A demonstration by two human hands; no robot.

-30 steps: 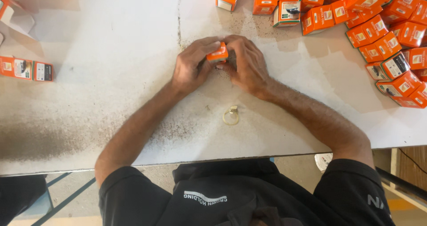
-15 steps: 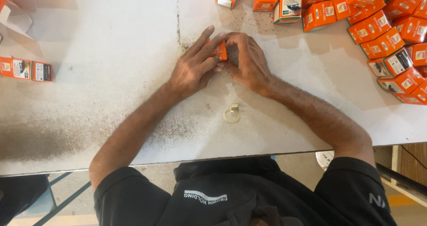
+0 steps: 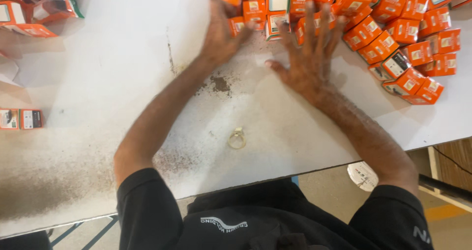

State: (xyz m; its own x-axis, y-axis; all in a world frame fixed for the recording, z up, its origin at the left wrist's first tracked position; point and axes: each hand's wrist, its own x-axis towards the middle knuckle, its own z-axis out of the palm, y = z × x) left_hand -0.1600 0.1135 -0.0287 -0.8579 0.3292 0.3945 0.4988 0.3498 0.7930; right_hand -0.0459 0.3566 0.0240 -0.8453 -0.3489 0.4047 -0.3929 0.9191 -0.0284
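Observation:
My left hand [image 3: 220, 36] reaches far across the white table [image 3: 98, 132] to a row of small orange boxes [image 3: 268, 4]. Its fingers are stretched out and blurred. One small orange box [image 3: 237, 26] lies against its thumb side. My right hand [image 3: 307, 58] is flat with fingers spread, palm down. Its fingertips lie over the orange boxes at the near edge of the pile. Neither hand is closed around anything that I can see.
A big heap of orange boxes [image 3: 408, 48] fills the far right of the table. A small metal ring [image 3: 237, 139] lies near me. Two flat orange boxes [image 3: 19, 118] sit at the left edge, with more packaging [image 3: 39, 6] at the far left corner.
Both hands held one small orange box together near the table's middle. They have since parted and moved away from me to the pile, and the box now lies at the pile's edge.

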